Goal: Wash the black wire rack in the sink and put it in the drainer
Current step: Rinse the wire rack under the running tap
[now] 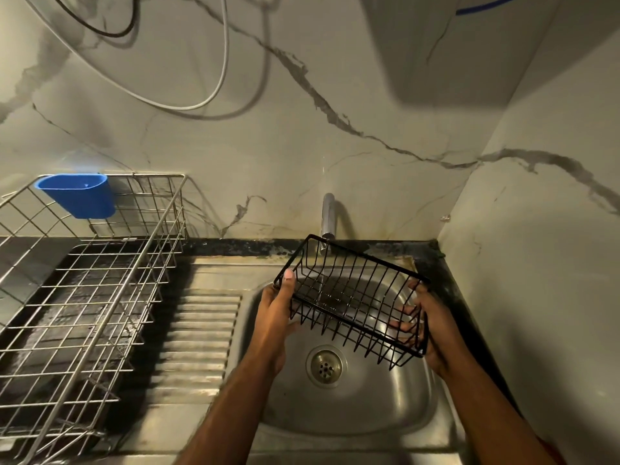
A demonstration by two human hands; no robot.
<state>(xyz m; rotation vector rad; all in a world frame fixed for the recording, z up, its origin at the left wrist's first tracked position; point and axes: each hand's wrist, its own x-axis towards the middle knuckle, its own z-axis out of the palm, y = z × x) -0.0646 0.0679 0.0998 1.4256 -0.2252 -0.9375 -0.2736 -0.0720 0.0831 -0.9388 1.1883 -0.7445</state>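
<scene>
The black wire rack (352, 297), a small rectangular basket, is held tilted above the steel sink (385, 407), under the chrome tap (328, 216). A thin stream of water runs from the tap down through the rack. My left hand (276, 310) grips the rack's left end, thumb over the rim. My right hand (432, 327) grips its right end, with fingers curled through the wires. The silver wire drainer (110, 297) stands on the counter to the left of the sink.
A blue plastic cup (79, 194) hangs on the drainer's back rim. The ribbed draining board (198, 330) lies between drainer and sink bowl. The drain (325, 365) sits below the rack. Marble walls close in behind and at right; cables hang above.
</scene>
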